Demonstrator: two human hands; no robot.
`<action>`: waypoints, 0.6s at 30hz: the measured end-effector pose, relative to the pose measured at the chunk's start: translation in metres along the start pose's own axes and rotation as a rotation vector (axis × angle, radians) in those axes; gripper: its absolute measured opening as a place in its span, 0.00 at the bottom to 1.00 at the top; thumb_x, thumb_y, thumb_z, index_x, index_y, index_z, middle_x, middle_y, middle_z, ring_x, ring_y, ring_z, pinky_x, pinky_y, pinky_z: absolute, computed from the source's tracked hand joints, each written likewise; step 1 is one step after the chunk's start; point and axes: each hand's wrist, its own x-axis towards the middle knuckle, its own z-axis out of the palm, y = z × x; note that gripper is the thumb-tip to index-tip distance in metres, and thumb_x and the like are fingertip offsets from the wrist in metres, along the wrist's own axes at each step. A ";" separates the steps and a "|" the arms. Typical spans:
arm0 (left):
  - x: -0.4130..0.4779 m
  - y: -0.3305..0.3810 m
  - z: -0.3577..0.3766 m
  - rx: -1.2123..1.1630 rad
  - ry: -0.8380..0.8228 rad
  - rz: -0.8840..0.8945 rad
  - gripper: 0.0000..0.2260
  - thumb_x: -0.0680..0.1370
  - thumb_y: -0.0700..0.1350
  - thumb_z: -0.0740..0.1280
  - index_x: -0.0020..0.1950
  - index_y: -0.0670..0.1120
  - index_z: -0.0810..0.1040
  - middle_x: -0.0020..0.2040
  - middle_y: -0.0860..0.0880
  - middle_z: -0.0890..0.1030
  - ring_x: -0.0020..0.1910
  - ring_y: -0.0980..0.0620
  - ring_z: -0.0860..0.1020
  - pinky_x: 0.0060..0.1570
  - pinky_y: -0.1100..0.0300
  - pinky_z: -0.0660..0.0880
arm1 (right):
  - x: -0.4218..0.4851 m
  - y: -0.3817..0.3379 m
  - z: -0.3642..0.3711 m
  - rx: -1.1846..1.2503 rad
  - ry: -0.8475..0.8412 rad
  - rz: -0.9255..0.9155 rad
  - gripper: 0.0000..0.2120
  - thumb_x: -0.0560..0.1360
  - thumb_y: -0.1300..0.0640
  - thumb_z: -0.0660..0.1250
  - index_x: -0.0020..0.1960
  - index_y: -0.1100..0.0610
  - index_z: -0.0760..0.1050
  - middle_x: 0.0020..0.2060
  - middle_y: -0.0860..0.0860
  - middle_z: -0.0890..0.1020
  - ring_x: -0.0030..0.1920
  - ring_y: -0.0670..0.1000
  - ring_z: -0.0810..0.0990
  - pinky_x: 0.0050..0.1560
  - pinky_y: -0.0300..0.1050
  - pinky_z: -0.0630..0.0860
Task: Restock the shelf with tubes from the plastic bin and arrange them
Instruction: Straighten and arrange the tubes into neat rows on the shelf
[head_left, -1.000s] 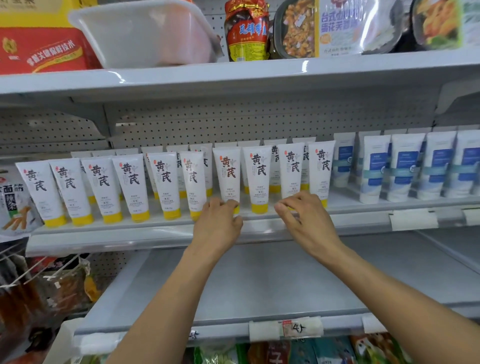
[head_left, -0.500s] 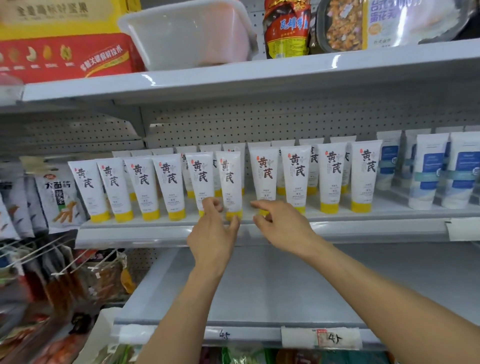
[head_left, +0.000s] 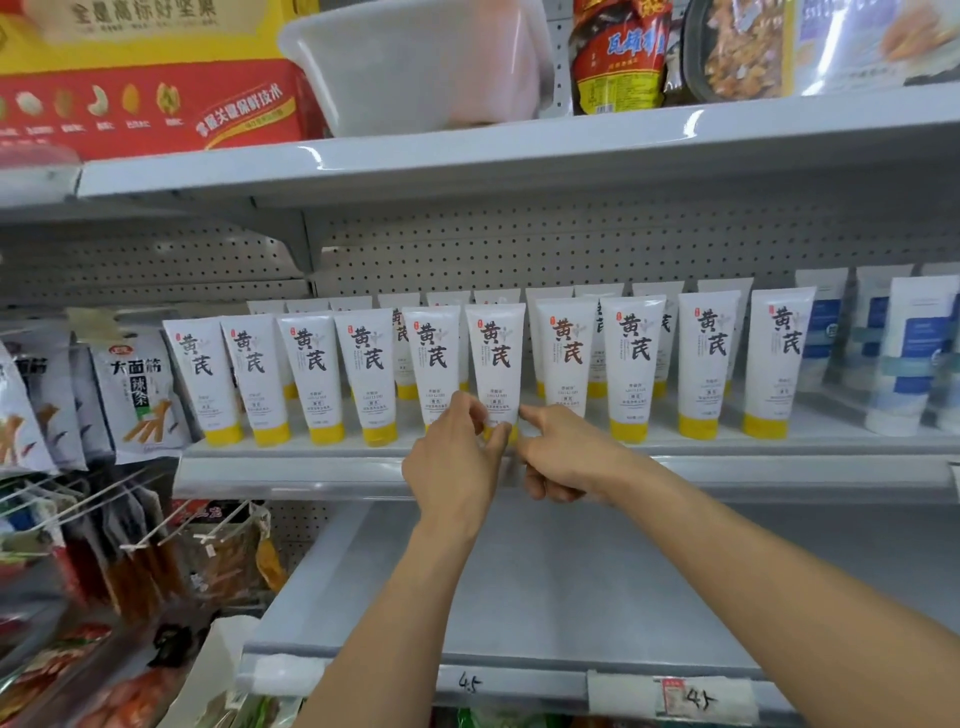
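White tubes with yellow caps stand cap-down in two rows on the middle shelf (head_left: 727, 475). My left hand (head_left: 454, 462) pinches the yellow cap end of one front-row tube (head_left: 496, 358) between thumb and fingers. My right hand (head_left: 566, 457) is just to the right of it, with its straight index finger touching that tube's lower right edge and its other fingers curled under. The translucent plastic bin (head_left: 415, 67) sits on the top shelf above; what is inside it is hidden.
White-and-blue tubes (head_left: 909, 353) fill the shelf's right end. Snack bags (head_left: 140, 395) hang on hooks to the left. A red and yellow box (head_left: 150, 98) and food packets (head_left: 618, 57) flank the bin. The lower shelf (head_left: 519, 675) juts out beneath my arms.
Both hands have shifted left along the front row and come together on one tube. The view has also turned to the left.
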 end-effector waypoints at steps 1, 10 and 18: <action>0.000 0.001 0.001 -0.002 0.005 0.000 0.11 0.75 0.58 0.67 0.48 0.54 0.69 0.46 0.57 0.80 0.47 0.48 0.79 0.39 0.57 0.65 | 0.000 0.001 -0.001 0.003 -0.007 -0.001 0.21 0.78 0.59 0.54 0.70 0.47 0.66 0.25 0.55 0.77 0.18 0.48 0.66 0.22 0.36 0.62; -0.020 0.024 -0.005 -0.082 0.160 0.007 0.11 0.76 0.55 0.67 0.49 0.51 0.69 0.47 0.56 0.76 0.41 0.53 0.72 0.39 0.57 0.65 | -0.022 0.034 -0.033 -0.225 0.242 -0.222 0.18 0.75 0.55 0.63 0.64 0.48 0.72 0.33 0.48 0.79 0.27 0.44 0.71 0.34 0.42 0.73; -0.067 0.130 0.037 -0.357 -0.038 0.301 0.06 0.75 0.49 0.69 0.49 0.52 0.73 0.44 0.58 0.75 0.37 0.59 0.74 0.41 0.56 0.75 | -0.059 0.103 -0.128 -0.018 0.931 -0.314 0.09 0.72 0.53 0.71 0.43 0.48 0.69 0.35 0.45 0.74 0.38 0.50 0.74 0.42 0.54 0.75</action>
